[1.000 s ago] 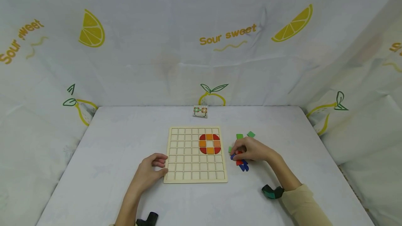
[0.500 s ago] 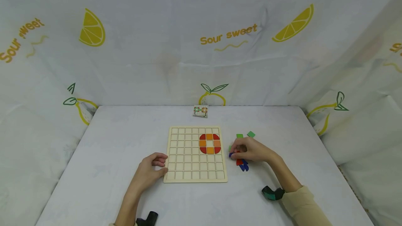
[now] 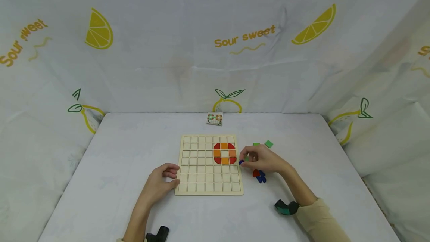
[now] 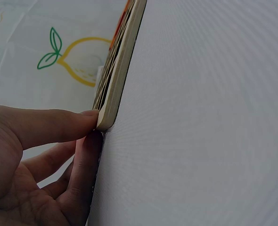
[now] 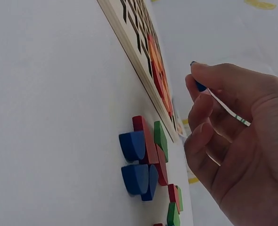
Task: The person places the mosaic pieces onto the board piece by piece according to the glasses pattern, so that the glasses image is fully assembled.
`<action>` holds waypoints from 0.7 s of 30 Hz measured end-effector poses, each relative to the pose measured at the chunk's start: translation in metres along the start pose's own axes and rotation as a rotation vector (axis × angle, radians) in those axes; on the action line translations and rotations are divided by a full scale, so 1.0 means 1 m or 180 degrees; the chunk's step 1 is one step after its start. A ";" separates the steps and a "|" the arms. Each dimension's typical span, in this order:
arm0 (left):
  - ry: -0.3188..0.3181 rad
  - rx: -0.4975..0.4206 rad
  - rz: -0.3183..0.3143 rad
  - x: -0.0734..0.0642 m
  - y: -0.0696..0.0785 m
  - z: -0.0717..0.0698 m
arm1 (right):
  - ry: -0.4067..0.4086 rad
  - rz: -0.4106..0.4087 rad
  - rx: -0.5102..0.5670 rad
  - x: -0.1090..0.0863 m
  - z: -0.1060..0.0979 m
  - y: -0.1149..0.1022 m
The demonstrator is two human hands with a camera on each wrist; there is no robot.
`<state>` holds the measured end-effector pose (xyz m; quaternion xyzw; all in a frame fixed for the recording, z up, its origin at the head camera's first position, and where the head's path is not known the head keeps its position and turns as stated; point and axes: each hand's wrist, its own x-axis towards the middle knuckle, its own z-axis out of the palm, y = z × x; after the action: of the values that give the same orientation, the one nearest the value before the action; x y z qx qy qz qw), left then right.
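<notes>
Here's the right hand (image 3: 263,159) just beside the right edge of the wooden board (image 3: 199,168), thumb and forefinger pinched tight on a small blue piece (image 5: 200,86), the other fingers loosely bent and holding nothing; most of that piece is hidden by the fingertips, so its full shape I can't call! Over on the left, the left hand (image 3: 161,180) lies relaxed, fingers softly bent, thumb tip and a fingertip touching the board's left edge and gripping nothing that I can make out, a steadying touch by the look of it; the board lies flat on the white table (image 3: 117,197), and in its far right part sits a neat ring of red and orange pieces (image 3: 224,146) around one bare square, with the squares to the left and near side unfilled; right of the board wait blue pieces (image 5: 135,180), red pieces (image 5: 150,148) and green pieces (image 3: 268,143), some partly covered by the right hand in the head view; beyond the board, at the far side of the table, stands a little printed card (image 3: 214,119), its pattern too fine to read fully; so the step in hand looks like bringing the blue piece to the board, and the next move seems to call for choosing its square, turning it to match and pressing it in flat without nudging the finished ring!
</notes>
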<state>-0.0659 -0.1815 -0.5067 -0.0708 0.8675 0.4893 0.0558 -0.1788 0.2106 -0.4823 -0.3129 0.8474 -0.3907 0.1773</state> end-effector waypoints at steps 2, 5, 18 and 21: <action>0.0004 -0.0001 -0.0012 0.000 0.000 0.000 | -0.0043 -0.0068 0.0035 0.002 0.002 -0.001; 0.0004 -0.0003 -0.0013 0.000 -0.001 0.000 | -0.0102 -0.0193 0.0080 0.004 0.005 -0.001; 0.0005 0.0003 -0.0005 0.000 -0.001 0.000 | -0.0042 -0.0204 0.0100 0.011 0.014 -0.003; 0.0009 0.0011 -0.0004 0.001 -0.002 0.001 | -0.0092 -0.0135 0.0134 0.012 0.015 -0.004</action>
<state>-0.0665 -0.1819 -0.5085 -0.0718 0.8684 0.4876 0.0550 -0.1780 0.1916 -0.4896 -0.3327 0.8294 -0.4076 0.1878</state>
